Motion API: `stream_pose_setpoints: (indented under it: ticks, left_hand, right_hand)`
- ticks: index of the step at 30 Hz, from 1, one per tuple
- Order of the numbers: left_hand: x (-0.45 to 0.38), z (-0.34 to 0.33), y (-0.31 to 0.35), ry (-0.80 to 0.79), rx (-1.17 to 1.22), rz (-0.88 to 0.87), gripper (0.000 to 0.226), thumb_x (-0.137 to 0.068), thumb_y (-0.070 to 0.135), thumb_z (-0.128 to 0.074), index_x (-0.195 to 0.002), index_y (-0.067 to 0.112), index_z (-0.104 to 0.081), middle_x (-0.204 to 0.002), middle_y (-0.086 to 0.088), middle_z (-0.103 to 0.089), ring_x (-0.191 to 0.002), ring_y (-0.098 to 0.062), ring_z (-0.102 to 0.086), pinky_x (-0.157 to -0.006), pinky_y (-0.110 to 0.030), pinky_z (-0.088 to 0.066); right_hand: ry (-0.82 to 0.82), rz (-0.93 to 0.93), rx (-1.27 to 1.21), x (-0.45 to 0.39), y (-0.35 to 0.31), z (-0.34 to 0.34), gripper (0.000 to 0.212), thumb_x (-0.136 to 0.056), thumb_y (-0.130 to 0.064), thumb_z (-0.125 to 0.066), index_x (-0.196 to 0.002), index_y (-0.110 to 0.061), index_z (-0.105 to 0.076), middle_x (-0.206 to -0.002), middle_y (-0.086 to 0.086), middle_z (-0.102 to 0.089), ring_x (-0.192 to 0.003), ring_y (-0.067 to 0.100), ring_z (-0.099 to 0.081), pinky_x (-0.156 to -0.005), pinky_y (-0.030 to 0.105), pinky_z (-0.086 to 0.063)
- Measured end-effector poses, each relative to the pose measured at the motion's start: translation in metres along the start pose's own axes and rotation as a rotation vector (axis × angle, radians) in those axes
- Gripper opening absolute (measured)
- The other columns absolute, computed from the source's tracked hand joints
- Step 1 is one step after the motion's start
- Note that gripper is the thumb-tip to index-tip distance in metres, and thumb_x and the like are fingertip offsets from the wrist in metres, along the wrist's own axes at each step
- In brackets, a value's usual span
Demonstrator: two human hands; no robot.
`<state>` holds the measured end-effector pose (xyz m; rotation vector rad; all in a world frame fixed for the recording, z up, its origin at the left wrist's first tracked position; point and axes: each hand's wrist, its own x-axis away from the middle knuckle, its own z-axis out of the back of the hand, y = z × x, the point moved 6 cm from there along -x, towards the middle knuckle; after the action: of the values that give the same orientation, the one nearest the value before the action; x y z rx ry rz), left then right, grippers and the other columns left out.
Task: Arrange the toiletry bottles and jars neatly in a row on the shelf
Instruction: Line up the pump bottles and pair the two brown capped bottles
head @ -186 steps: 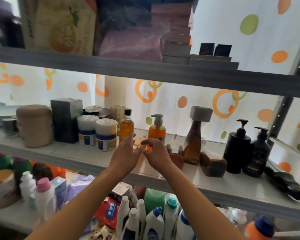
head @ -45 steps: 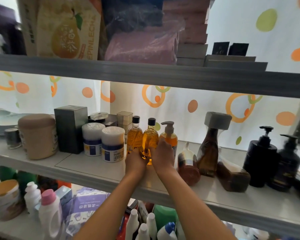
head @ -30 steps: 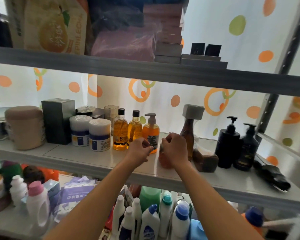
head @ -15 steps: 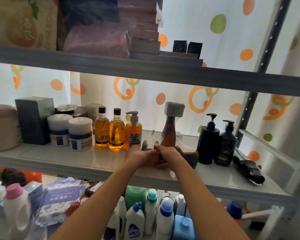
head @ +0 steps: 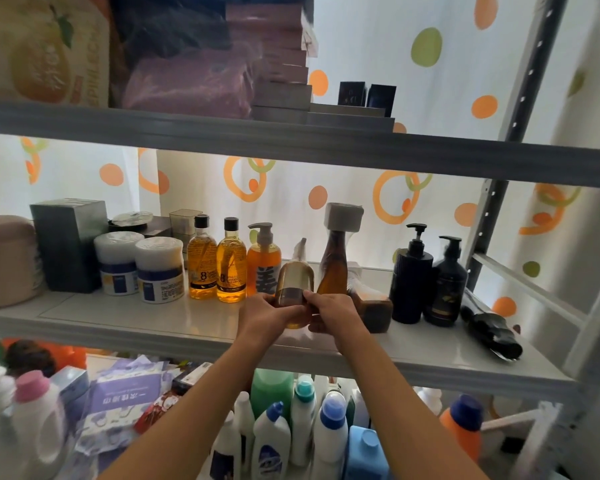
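My left hand (head: 269, 317) and my right hand (head: 331, 311) both grip a round amber bottle (head: 294, 282) wrapped in clear plastic, held upright just above the middle shelf (head: 136, 320). To its left stand in a row two white jars (head: 139, 268), two amber bottles with black caps (head: 217, 261) and an orange pump bottle (head: 264, 261). Right of it a tall brown bottle with a grey cap (head: 336, 258) stands, and a brown bottle (head: 371, 304) lies on its side. Two black pump bottles (head: 430, 278) stand further right.
A dark box (head: 68, 244) and a beige tub (head: 4, 259) occupy the shelf's left end. A black bottle (head: 490, 332) lies at the right end by the metal upright (head: 492, 216). Cleaning bottles (head: 305, 431) fill the lower shelf; boxes and bags (head: 194, 64) sit above.
The second amber bottle was set beside the first. Both hands then moved right, took hold of the round wrapped bottle that lay low on the shelf and raised it upright.
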<state>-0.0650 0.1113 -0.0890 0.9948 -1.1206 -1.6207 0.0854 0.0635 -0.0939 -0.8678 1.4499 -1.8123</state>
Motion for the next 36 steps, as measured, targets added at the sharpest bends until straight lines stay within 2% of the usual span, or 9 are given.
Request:
stream_pose_setpoints:
  ticks: [4,8,13,18,20,25,27,29,36]
  left_hand:
    - [0.004,0.007,0.003,0.010,0.025,-0.052,0.065,-0.060,0.032,-0.090,-0.114,0.011,-0.062,-0.100,0.000,-0.071,-0.088,-0.013,-0.065,-0.061,-0.015,-0.042]
    - [0.013,0.014,0.007,0.063,0.053,-0.128,0.074,-0.059,0.027,-0.092,-0.118,0.014,-0.049,-0.108,0.000,-0.066,-0.093,-0.014,-0.063,-0.061,-0.011,-0.042]
    - [0.019,0.020,0.012,0.192,-0.043,-0.288,0.070,-0.055,0.042,-0.090,-0.110,0.025,-0.050,-0.099,0.006,-0.063,-0.086,-0.008,-0.064,-0.061,-0.012,-0.049]
    - [0.022,0.022,0.018,0.215,-0.181,-0.435,0.063,-0.062,0.043,-0.086,-0.107,0.021,-0.049,-0.099,0.003,-0.054,-0.086,-0.009,-0.059,-0.067,-0.017,-0.050]
    - [0.017,0.022,0.017,0.180,-0.128,-0.414,0.061,-0.060,0.047,-0.087,-0.101,0.021,-0.050,-0.097,0.004,-0.058,-0.086,-0.010,-0.061,-0.070,-0.022,-0.053]
    - [0.010,0.020,0.012,0.113,0.018,-0.344,0.068,-0.058,0.039,-0.090,-0.105,0.020,-0.046,-0.102,0.002,-0.063,-0.091,-0.012,-0.066,-0.073,-0.024,-0.055]
    - [0.012,0.018,0.010,0.122,0.029,-0.357,0.069,-0.059,0.038,-0.090,-0.108,0.021,-0.044,-0.105,0.003,-0.063,-0.093,-0.012,-0.065,-0.076,-0.028,-0.058]
    - [0.013,0.016,0.010,0.138,-0.019,-0.381,0.069,-0.060,0.041,-0.089,-0.108,0.023,-0.043,-0.106,0.005,-0.062,-0.092,-0.009,-0.064,-0.074,-0.025,-0.057]
    - [0.011,0.013,0.008,0.102,-0.107,-0.414,0.069,-0.063,0.044,-0.086,-0.110,0.027,-0.039,-0.112,0.006,-0.061,-0.092,-0.010,-0.063,-0.070,-0.016,-0.051]
  right_hand:
    - [-0.037,0.081,-0.055,0.015,-0.013,-0.003,0.014,-0.092,-0.026,-0.066,-0.097,-0.013,-0.064,-0.095,0.007,-0.072,-0.085,0.019,-0.072,-0.065,0.027,-0.060]
    - [-0.049,0.155,-0.037,0.026,-0.026,-0.011,0.014,-0.091,-0.026,-0.066,-0.101,-0.016,-0.065,-0.102,0.006,-0.070,-0.097,0.021,-0.068,-0.082,0.035,-0.060]
    - [-0.089,0.230,0.024,0.030,-0.034,-0.021,0.058,-0.074,-0.048,-0.080,-0.119,-0.019,-0.059,-0.112,-0.002,-0.067,-0.105,0.019,-0.065,-0.094,0.039,-0.057]
    - [-0.127,0.224,-0.007,0.028,-0.034,-0.017,0.101,-0.043,-0.068,-0.081,-0.127,-0.016,-0.058,-0.116,0.000,-0.069,-0.105,0.021,-0.068,-0.092,0.042,-0.058]
    - [-0.115,0.216,0.008,0.028,-0.034,-0.013,0.099,-0.044,-0.069,-0.080,-0.125,-0.018,-0.059,-0.116,0.001,-0.069,-0.105,0.022,-0.068,-0.093,0.042,-0.057]
    - [-0.111,0.258,0.073,0.030,-0.037,-0.010,0.056,-0.072,-0.045,-0.083,-0.115,-0.021,-0.056,-0.114,-0.001,-0.067,-0.105,0.019,-0.065,-0.096,0.039,-0.055]
    - [-0.116,0.277,0.086,0.030,-0.038,-0.010,0.054,-0.073,-0.042,-0.084,-0.114,-0.025,-0.053,-0.115,-0.002,-0.066,-0.105,0.018,-0.064,-0.095,0.035,-0.055]
    - [-0.127,0.289,0.105,0.029,-0.036,-0.011,0.054,-0.073,-0.040,-0.083,-0.116,-0.024,-0.053,-0.115,-0.003,-0.066,-0.105,0.017,-0.064,-0.094,0.033,-0.055]
    - [-0.123,0.267,0.143,0.022,-0.028,-0.011,0.062,-0.072,-0.039,-0.085,-0.121,-0.021,-0.053,-0.118,0.000,-0.065,-0.108,0.021,-0.064,-0.095,0.038,-0.056]
